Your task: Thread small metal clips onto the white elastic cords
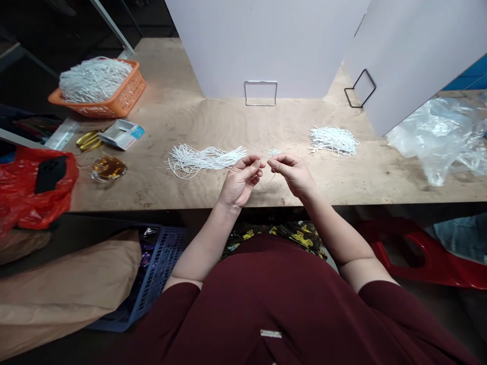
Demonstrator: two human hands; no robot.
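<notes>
One maroon shirt, left hand and right hand pinching fine thread, two cord bundles (plus one basket)

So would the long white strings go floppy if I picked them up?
Probably floppy: the long white strings bend and curl at one end. Some might slip out, since no tie shows around them. Each looks thin, so probably light.

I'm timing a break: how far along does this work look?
Partway, probably. The compact cord pile at right may be done; the left hand and right hand pinch fine thread; the long cords at left look unworked. Cords in the basket could be either.
</notes>
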